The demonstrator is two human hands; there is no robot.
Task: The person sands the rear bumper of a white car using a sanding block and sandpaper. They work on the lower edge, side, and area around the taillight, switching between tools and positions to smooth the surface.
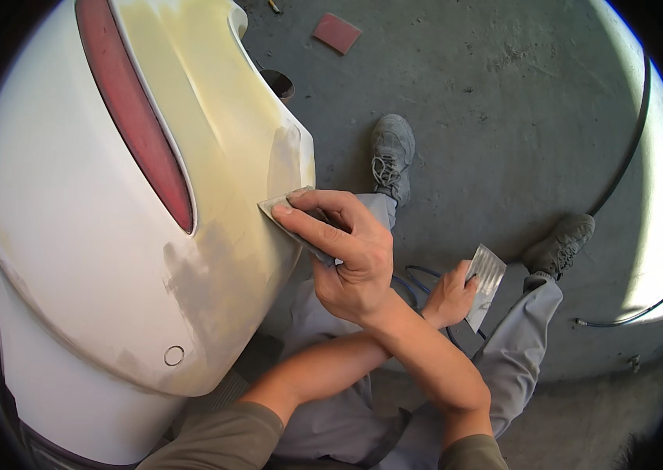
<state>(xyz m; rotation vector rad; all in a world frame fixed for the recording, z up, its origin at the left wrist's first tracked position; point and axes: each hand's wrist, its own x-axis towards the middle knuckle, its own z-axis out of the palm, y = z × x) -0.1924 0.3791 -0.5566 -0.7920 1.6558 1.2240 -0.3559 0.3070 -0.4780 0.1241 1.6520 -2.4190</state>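
Observation:
My forearms cross, the right one passing over the left. My right hand [358, 255] pinches a filler spreader [275, 205] whose edge rests on the corner of a white car bumper [90, 282]. Grey body filler [205, 288] coats part of the bumper below the spreader, and a smoother grey patch [284, 155] lies just above it. Around these, the surface looks sanded and yellowish. Off to the right, away from the car, my left hand [452, 294] grips a flat plate [485, 282] with streaks across its face.
A long red reflector [137, 123] is set into the bumper. On the concrete floor lie a red sanding pad [337, 34], a blue hose [631, 320] and a black cable [631, 153]. The exhaust tailpipe [277, 85] shows beneath the bumper. My shoes [393, 155] stand apart on the floor.

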